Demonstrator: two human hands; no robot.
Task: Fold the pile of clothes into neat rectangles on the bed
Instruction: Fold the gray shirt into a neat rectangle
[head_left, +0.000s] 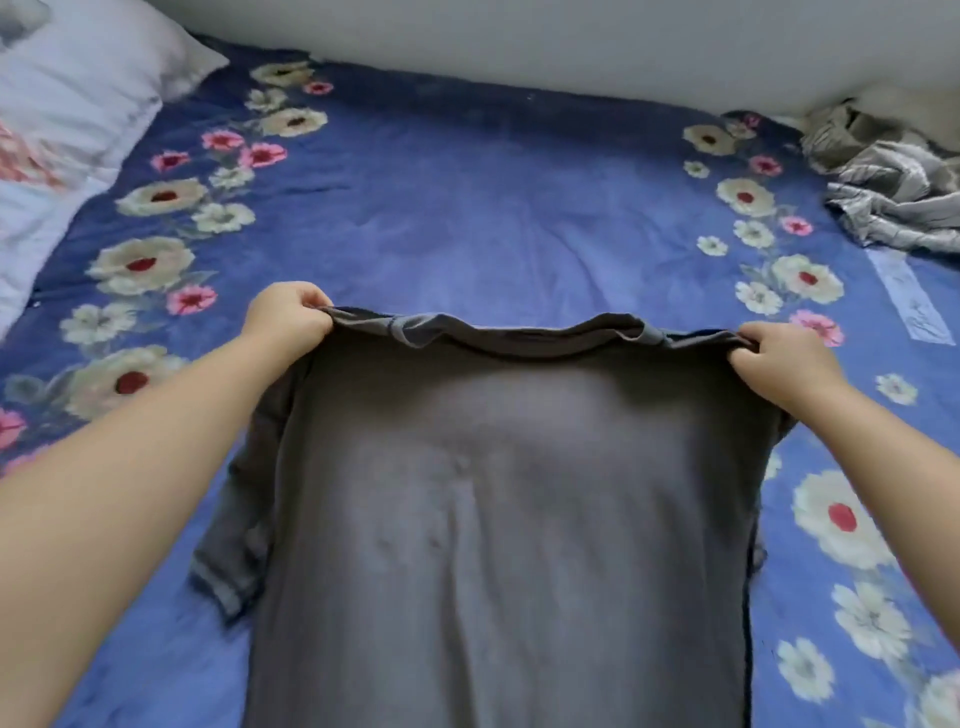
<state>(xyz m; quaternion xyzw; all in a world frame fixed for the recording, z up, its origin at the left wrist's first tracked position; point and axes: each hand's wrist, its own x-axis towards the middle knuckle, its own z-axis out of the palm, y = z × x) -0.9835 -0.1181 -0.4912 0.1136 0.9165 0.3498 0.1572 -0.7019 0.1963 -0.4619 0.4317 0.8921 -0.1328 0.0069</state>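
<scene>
Your left hand (291, 317) and right hand (779, 358) each pinch a shoulder of the grey shirt (498, 519) — grip wide apart so it hangs flat over the bed (467, 208), ready to fold.

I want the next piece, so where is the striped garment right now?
In the head view, the striped garment lies crumpled at the bed's far right, by the wall.

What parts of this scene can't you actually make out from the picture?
- Shirt, head view: the bottom edge cuts off its lower part; its right sleeve is mostly hidden under the body.
- Fingertips of left hand and right hand: curled into the fabric.
- Striped clothes: crumpled, cut by the right edge; type unclear.
- Pillow: cut off by the left edge.
</scene>
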